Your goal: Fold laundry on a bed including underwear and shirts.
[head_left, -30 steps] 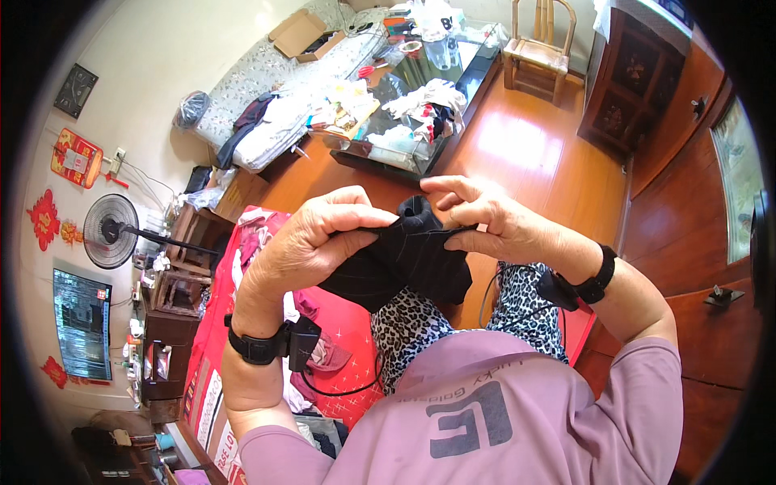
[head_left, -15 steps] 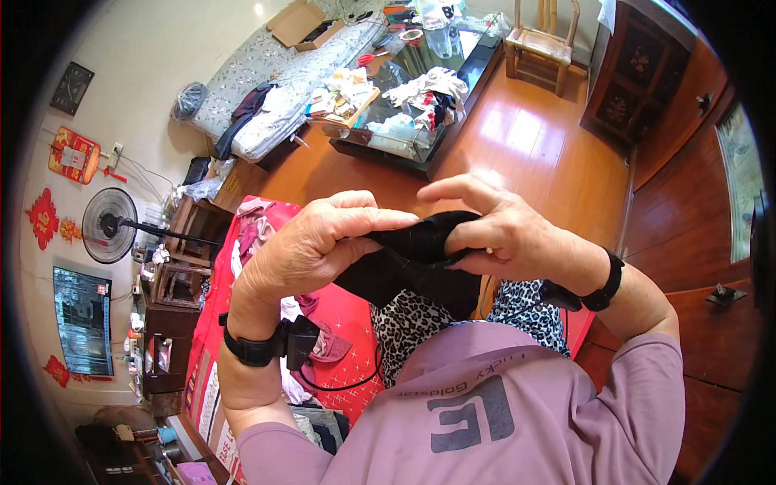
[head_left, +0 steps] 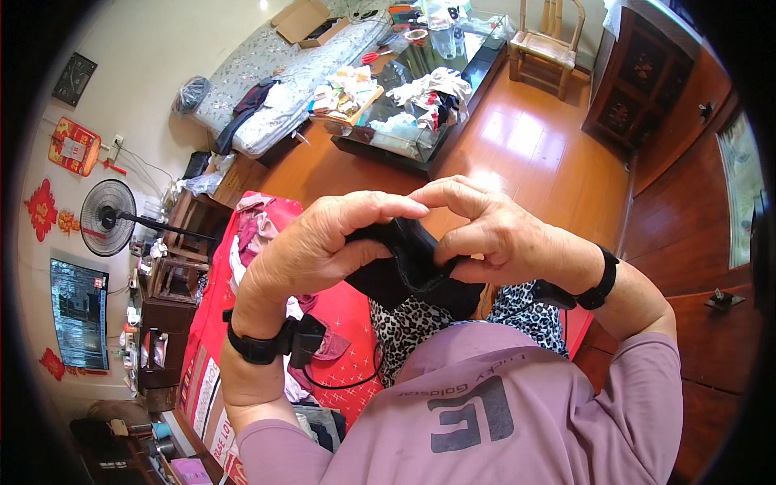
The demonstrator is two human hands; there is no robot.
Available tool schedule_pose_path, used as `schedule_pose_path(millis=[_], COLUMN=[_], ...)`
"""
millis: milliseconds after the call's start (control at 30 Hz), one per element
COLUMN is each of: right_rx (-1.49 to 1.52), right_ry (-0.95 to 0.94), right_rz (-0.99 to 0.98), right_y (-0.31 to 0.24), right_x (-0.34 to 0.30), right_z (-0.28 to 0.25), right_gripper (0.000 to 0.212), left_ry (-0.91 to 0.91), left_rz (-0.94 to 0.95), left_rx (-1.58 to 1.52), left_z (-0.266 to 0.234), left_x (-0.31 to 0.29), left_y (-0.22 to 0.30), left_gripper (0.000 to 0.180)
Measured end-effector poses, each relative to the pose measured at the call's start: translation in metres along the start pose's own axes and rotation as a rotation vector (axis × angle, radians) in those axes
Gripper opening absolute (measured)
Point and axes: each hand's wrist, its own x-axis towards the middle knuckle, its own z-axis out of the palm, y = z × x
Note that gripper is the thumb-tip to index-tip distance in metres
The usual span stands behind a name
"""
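A piece of black cloth [head_left: 381,281] hangs above my lap, folded, with a dark opening or fold gaping upward between my hands; its exact kind I cannot make out. My left hand [head_left: 311,246] pinches its left edge between thumb and fingers. My right hand [head_left: 505,242] grips the right side, thumb pressed against the fabric. My index fingers meet above the cloth. Below it, my leopard-print trousers [head_left: 404,331] show. On each wrist sits a black strap, the left strap [head_left: 257,347] with a small box and cable.
Beside my left arm, a red bedspread [head_left: 343,303] carries pink and white clothes. Ahead stands a glass-topped table [head_left: 404,69] with heaped clothes and boxes, next to a floral-covered couch [head_left: 242,77]. A bamboo chair [head_left: 546,44] and dark wooden cabinet [head_left: 638,77] are at right; a fan [head_left: 109,217] is left.
My index fingers have come together above the cloth, and its fold now gapes wider and rises between my hands. The left thumb has shifted along the edge.
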Motion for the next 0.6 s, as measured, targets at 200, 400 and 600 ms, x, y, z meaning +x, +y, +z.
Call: schedule_pose_path(millis=[200, 400, 600], right_rx=[0.191, 0.328, 0.47], right_ry=[-0.048, -0.178, -0.12], right_rz=[0.059, 0.035, 0.227], right_y=[0.008, 0.011, -0.005], right_x=[0.001, 0.017, 0.021], right_z=[-0.001, 0.003, 0.014], right_gripper=[0.018, 0.018, 0.023], left_ry=[0.001, 0.048, 0.141], left_rz=[0.005, 0.141, 0.211], left_rx=[-0.001, -0.003, 0.029], left_z=[-0.001, -0.001, 0.008], left_x=[0.008, 0.001, -0.006], left_y=[0.001, -0.013, -0.017], left_gripper=[0.047, 0.04, 0.028])
